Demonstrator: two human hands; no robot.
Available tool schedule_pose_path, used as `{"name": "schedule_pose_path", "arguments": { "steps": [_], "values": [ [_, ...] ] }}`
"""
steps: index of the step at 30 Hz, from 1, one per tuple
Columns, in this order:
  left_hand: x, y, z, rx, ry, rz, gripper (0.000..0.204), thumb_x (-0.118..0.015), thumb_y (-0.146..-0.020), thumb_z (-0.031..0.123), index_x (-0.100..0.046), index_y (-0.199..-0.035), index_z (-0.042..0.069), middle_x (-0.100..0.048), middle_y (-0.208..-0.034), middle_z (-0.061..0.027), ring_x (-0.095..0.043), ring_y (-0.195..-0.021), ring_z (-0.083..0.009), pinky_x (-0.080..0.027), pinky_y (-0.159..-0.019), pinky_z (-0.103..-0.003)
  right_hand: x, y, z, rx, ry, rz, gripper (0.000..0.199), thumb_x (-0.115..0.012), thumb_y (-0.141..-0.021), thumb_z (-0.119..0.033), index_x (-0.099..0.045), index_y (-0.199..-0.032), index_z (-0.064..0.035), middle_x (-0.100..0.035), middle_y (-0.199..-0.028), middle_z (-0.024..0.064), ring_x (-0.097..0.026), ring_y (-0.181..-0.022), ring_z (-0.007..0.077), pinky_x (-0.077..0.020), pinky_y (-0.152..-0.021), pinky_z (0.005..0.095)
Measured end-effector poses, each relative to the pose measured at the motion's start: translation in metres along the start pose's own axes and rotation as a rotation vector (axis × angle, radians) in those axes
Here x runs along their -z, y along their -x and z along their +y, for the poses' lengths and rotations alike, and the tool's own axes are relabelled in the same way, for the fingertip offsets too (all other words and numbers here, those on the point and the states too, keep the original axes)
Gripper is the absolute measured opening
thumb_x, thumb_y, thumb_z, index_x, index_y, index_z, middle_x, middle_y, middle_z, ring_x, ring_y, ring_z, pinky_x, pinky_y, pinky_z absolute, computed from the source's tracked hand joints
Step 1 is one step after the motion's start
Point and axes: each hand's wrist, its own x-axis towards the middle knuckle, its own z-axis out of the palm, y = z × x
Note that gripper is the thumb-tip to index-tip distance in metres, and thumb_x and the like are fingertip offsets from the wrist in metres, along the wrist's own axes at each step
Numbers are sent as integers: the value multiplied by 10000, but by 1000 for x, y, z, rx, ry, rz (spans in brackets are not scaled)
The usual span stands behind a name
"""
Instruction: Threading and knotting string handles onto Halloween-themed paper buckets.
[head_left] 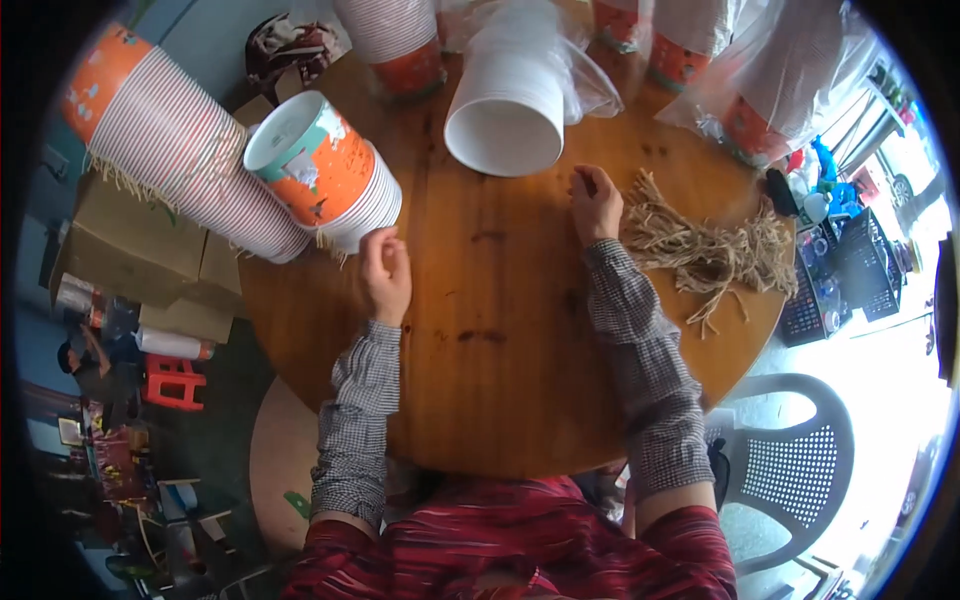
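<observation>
My left hand (387, 278) has its fingers curled in, right beside the lower end of a short stack of paper cups (325, 170); whether it touches them I cannot tell. The top cup there is orange and green with printed pictures. My right hand (598, 205) is over the table between a white cup stack (505, 125) and a bundle of tan twine strands (700, 240). Its fingers are bent together, and anything inside them is hidden. The white stack lies on its side, its open mouth toward me, partly in clear plastic.
A tall orange-ended cup stack (190, 140) leans at the left, twine strands on it, above a cardboard box (140, 240). More bagged cup stacks (780, 80) line the far side of the round wooden table (480, 380). A grey plastic chair (790, 465) stands at the right, a red stool (174, 383) at the left.
</observation>
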Motion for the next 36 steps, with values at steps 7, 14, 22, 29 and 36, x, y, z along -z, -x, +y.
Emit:
{"name": "schedule_pose_path", "arguments": {
  "steps": [7,14,22,29,36],
  "values": [
    [-125,-66,-7,191,241,63,421,-678,-857,99,-493,-1232,46,-528,-1142,-96,-558,-842,-162,-482,-698,-275,-37,-22,-15,118,-50,35,211,-711,-814,-132,-574,-935,-28,-590,-823,77,-581,-697,175,-494,-632,296],
    [-135,-95,-20,303,127,176,186,-689,-836,112,-562,-916,2,-599,-802,-66,-543,-667,-160,-474,-635,-307,-37,-23,-20,82,53,25,157,-675,-822,-117,-559,-884,-30,-598,-789,87,-597,-679,191,-501,-633,305],
    [-109,-70,-19,330,242,63,195,-641,-838,134,-554,-916,-21,-598,-786,-70,-564,-691,-150,-468,-645,-302,-34,5,-29,94,-80,-103,275,-619,-816,-78,-549,-1076,-18,-624,-894,126,-651,-763,211,-540,-677,303],
    [-46,-11,-38,401,452,-40,252,-613,-890,130,-562,-1078,-31,-642,-958,-73,-604,-881,-131,-481,-760,-276,15,61,-49,122,-71,-288,228,-563,-816,-37,-557,-1044,-24,-653,-912,121,-644,-774,203,-524,-690,315],
    [15,20,-24,652,349,-286,313,-635,-902,149,-546,-1140,-34,-654,-929,-59,-618,-788,-120,-500,-717,-274,130,30,-51,216,714,270,117,-611,-866,-192,-671,-899,-97,-617,-864,105,-616,-829,303,-499,-704,386]
  ]
}}
